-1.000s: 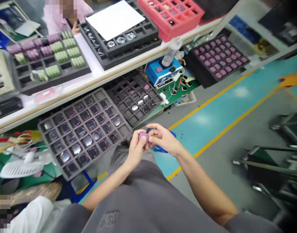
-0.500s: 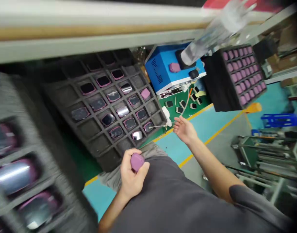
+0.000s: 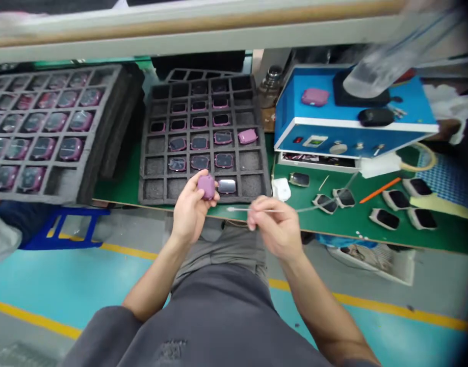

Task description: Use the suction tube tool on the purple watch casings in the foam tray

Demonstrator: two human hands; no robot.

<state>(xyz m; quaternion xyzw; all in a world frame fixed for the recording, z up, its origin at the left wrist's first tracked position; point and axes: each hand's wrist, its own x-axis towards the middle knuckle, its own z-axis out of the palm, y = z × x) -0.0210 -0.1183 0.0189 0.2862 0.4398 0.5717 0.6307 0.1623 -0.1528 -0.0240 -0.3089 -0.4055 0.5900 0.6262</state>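
Fingers of my left hand (image 3: 190, 189) wrap closely around a rounded pink case (image 3: 207, 186), its smooth, matte shell showing above them. Fingers of my right hand (image 3: 262, 208) pinch a thin pale stick (image 3: 257, 209) in a narrow grip, its tip reaching left, near the case but apart from it.

Just beyond my hands, a flat silver-faced piece (image 3: 227, 186) sits in a compartment of a dark foam tray (image 3: 142, 153), which stands on the green bench (image 3: 356, 232). Other pieces with dark or shiny faces fill many of its square cells, and a pink piece (image 3: 248, 136) lies on the tray's right side. Left of it, a second foam tray (image 3: 104, 112) holds rows of pink-framed glossy pieces.

To the right, a small white wad (image 3: 282, 188) and dark-lensed pieces (image 3: 387, 219) lie on the bench beside an orange stick (image 3: 379, 190). Behind them stands a blue metal box (image 3: 352, 132) with a pink case (image 3: 315, 97) on top, and a blurred clear plastic cylinder (image 3: 379, 76) crosses the view above it.

My wrists angle inward from bare forearms, both hands raised over my grey lap.
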